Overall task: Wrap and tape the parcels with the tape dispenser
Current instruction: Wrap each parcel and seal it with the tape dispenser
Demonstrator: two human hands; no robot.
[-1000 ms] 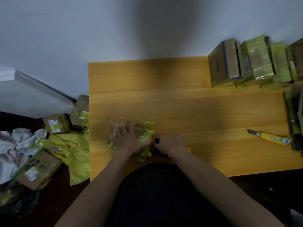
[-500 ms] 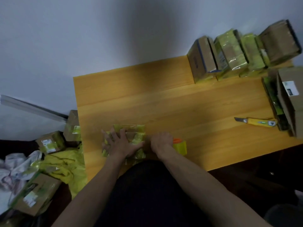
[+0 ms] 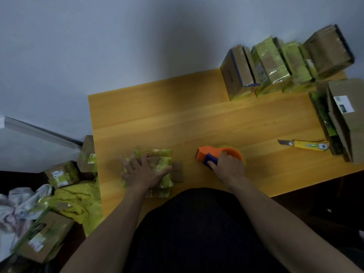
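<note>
The left hand [image 3: 144, 172] lies open and flat over the yellow-taped parcel [image 3: 155, 164] near the table's [image 3: 177, 119] front edge, hiding much of its top, while boxes at 3 o'clock run off the frame. The orange wooden table meets a pale wall, with more parcels on the floor at 8 o'clock. The right hand [image 3: 228, 167], gripping the orange tape dispenser [image 3: 212, 154], has pulled away from the parcel towards 3 o'clock, short of the yellow utility knife [image 3: 305, 144].

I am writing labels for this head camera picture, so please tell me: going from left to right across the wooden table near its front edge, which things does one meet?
left hand pressed flat on the parcel → tape dispenser held by the right hand → yellow utility knife → cardboard box with a white label
</note>
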